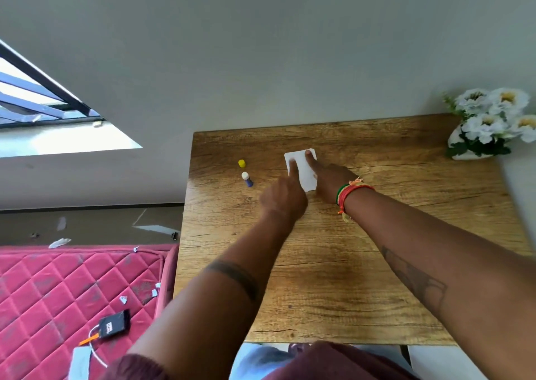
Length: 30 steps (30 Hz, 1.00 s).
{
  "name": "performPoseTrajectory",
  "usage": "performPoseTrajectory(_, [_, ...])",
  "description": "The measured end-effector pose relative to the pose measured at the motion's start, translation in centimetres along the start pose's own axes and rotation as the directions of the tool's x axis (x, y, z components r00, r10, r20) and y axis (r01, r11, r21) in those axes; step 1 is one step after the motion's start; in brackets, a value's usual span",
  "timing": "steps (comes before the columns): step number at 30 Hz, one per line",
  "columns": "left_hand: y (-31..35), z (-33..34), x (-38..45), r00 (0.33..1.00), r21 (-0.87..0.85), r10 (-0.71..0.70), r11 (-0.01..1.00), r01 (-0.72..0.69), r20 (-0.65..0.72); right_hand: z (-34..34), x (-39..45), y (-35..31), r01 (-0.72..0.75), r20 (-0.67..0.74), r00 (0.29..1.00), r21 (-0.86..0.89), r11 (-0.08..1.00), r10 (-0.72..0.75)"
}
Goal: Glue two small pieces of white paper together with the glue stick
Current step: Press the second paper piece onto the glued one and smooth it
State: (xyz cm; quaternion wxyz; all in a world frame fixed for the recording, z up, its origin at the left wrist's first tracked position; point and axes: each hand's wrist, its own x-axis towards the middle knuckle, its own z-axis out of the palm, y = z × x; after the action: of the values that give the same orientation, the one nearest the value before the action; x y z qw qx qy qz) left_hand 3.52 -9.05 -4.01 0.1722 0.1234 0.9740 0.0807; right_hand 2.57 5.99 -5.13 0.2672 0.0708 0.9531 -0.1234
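Note:
A small white paper (303,166) lies on the wooden table (362,263) near its far middle. I cannot tell whether it is one sheet or two stacked. My left hand (282,195) has its index finger stretched out, pressing on the paper's left part. My right hand (329,178), with coloured thread bands at the wrist, presses an outstretched finger on the paper's far right corner. Neither hand grips anything. The blue glue stick (247,179) lies uncapped to the left of the paper, and its yellow cap (242,163) stands just beyond it.
A white pot of white flowers (490,124) stands at the table's far right corner. To the left, below the table, lies a red quilted mattress (58,298) with a black device (114,323) and paper scraps. The wall is close behind the table.

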Motion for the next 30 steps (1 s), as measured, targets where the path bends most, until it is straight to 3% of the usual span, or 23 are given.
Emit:
performPoseTrajectory(5, [-1.0,-1.1,3.7,0.998,0.059,-0.02,0.998,0.016,0.058,0.2,0.1,0.0,-0.002,-0.009,1.0,0.002,1.0,0.002])
performPoseTrajectory(12, [-1.6,0.6,0.3,0.999,0.258,0.041,0.965,-0.046,0.025,0.1,-0.1,-0.2,0.003,-0.008,1.0,-0.003,1.0,-0.003])
performPoseTrajectory(17, [-1.4,1.4,-3.1,0.994,0.35,0.08,0.931,-0.102,0.078,0.1,-0.1,-0.1,-0.01,0.006,1.0,0.013,1.0,0.01])
performPoseTrajectory(25, [-1.1,0.7,-2.4,0.996,0.151,0.05,0.987,-0.061,0.079,0.5,1.2,0.4,-0.011,0.019,1.0,0.07,0.997,0.009])
performPoseTrajectory(30, [-1.6,0.1,-1.5,0.992,0.13,0.027,0.991,-0.043,0.123,1.3,1.1,-0.3,-0.024,-0.082,0.996,-0.006,1.0,0.023])
